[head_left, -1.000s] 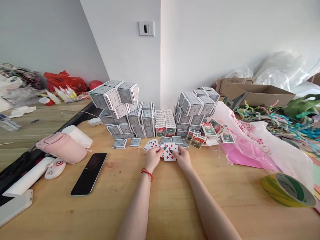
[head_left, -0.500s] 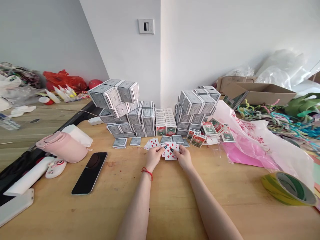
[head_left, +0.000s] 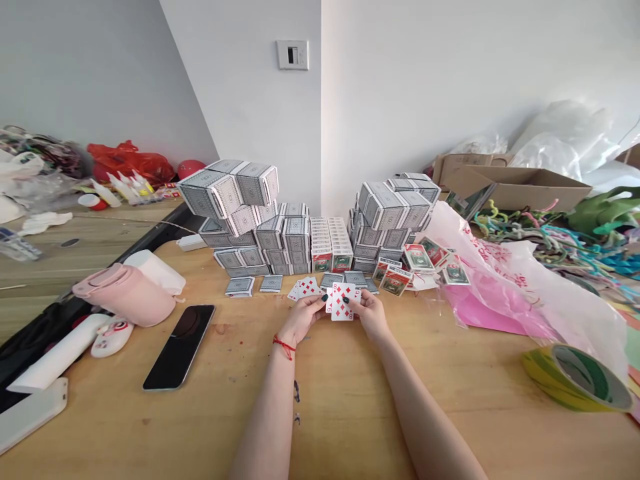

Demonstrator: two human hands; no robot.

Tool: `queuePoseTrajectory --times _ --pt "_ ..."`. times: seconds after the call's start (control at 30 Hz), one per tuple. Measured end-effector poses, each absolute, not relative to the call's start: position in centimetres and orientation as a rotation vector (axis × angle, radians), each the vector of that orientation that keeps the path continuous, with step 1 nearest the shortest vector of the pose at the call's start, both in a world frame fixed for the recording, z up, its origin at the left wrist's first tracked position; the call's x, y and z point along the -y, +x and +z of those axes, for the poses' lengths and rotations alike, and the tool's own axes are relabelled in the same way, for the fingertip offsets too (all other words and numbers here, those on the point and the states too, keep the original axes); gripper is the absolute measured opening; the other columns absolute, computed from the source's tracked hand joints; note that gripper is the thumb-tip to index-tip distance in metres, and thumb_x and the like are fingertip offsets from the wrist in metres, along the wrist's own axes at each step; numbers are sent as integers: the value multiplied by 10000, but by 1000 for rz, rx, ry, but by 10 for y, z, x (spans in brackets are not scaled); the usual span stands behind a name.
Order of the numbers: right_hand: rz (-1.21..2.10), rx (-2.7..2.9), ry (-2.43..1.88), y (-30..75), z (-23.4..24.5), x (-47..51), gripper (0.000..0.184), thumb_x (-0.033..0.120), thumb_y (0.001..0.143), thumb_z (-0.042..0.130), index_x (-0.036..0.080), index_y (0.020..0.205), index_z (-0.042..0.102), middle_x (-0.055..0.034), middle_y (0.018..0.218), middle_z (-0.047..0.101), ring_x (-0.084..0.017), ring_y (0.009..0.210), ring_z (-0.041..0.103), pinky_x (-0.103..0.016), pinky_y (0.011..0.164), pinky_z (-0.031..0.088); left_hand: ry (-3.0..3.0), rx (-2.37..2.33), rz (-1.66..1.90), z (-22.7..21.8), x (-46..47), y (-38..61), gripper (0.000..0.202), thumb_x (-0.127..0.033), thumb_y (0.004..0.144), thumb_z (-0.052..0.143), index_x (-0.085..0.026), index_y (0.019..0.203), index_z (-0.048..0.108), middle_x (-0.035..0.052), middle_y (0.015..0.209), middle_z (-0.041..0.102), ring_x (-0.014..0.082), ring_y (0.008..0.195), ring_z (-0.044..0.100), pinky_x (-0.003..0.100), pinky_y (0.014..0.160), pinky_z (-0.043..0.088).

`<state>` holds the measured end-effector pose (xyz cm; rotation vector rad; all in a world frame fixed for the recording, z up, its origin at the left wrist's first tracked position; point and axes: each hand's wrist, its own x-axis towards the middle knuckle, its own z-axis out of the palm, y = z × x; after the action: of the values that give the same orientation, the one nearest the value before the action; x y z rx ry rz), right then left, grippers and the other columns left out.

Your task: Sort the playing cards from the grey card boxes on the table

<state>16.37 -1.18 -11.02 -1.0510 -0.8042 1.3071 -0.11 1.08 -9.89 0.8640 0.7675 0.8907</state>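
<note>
Both my hands hold a small fan of playing cards (head_left: 342, 301) face up over the wooden table (head_left: 340, 400); the top card shows red diamonds. My left hand (head_left: 303, 316), with a red string at the wrist, pinches the fan's left edge. My right hand (head_left: 373, 312) grips its right edge. Just behind lies a spread of face-up red cards (head_left: 305, 288) and a few face-down grey-backed piles (head_left: 240, 287). Stacks of grey card boxes (head_left: 235, 207) and another stack of boxes (head_left: 393, 210) rise against the wall.
A black phone (head_left: 179, 345), a pink bottle (head_left: 125, 293) and white cases lie at the left. Loose red-and-green card packs (head_left: 417, 260), a pink plastic bag (head_left: 505, 287), a tape roll (head_left: 577, 377) and a cardboard box (head_left: 510, 187) are at the right.
My left wrist has turned and drawn back slightly, its thumb now on the cards' left edge. The fan of cards stays between both hands in nearly the same spot.
</note>
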Motion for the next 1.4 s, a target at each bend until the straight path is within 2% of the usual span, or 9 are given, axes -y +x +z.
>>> queuePoseTrajectory --times 0.27,0.5,1.03,1.2,1.4 --pt "1299 834 -1070 164 -108 12 391 391 521 747 167 793 578 -41 729 692 -193 618 643 -324 583 528 867 -796 885 -101 -12 -2 262 -328 625 681 -119 783 669 92 875 666 195 880 589 330 830 444" --pt "1281 821 -1063 164 -112 13 387 376 541 740 167 826 584 -44 720 692 -204 615 644 -329 567 521 888 -770 876 -95 -10 2 282 -308 603 708 -119 812 684 72 836 670 165 843 590 326 856 421" --pt "1255 812 -1108 162 -113 13 392 400 517 739 174 787 567 -50 699 694 -230 601 650 -351 552 527 1044 -881 835 -94 -10 10 407 -404 582 705 -130 879 658 57 788 673 161 720 603 307 724 473" --pt "1265 821 -1112 161 -111 13 404 418 496 742 176 760 555 -54 704 695 -232 605 650 -354 563 525 1058 -955 875 -97 -11 14 420 -410 546 725 -117 838 652 63 752 668 148 662 595 285 660 482" --pt "1268 828 -1115 161 -112 14 381 398 505 744 175 754 561 -48 699 692 -219 591 644 -342 562 523 1054 -1039 923 -94 -10 18 337 -403 546 720 -119 701 631 20 599 623 116 545 554 253 563 470"
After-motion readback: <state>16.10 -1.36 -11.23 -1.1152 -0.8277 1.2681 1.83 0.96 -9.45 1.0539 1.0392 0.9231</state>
